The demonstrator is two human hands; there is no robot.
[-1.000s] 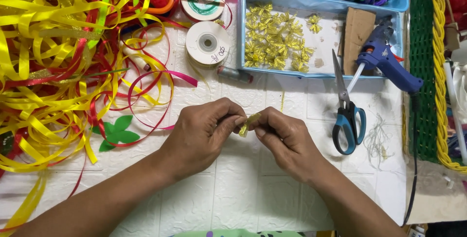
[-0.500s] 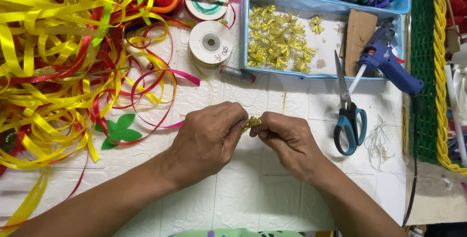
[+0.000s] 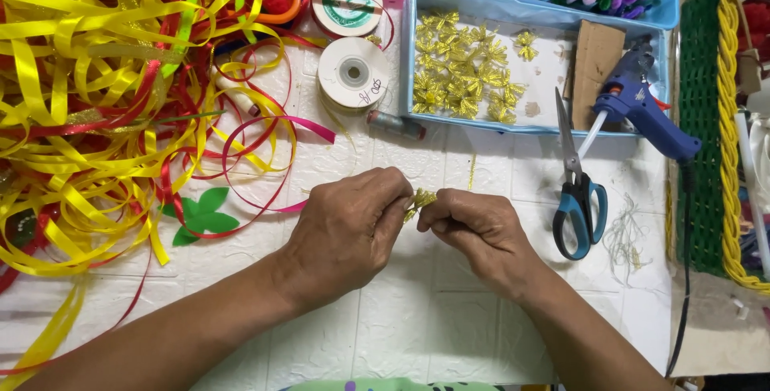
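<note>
My left hand (image 3: 349,230) and my right hand (image 3: 477,230) meet over the middle of the white table (image 3: 417,319). Between their fingertips they pinch one small gold ribbon bow (image 3: 422,198); most of it is hidden by the fingers. Both hands are closed on it. Straight behind the hands lies a light blue tray (image 3: 553,125) with several finished gold bows (image 3: 461,78) in it.
A tangle of yellow, red and green ribbon (image 3: 104,110) fills the left. Two ribbon spools (image 3: 353,72) stand behind it. Blue-handled scissors (image 3: 576,186) and a blue glue gun (image 3: 642,110) lie to the right, its cord running down. A green basket (image 3: 706,134) is at the far right.
The hands have stayed in place, fingers working the small gold bow slightly; the bow's loops now show a little more between the fingertips.
</note>
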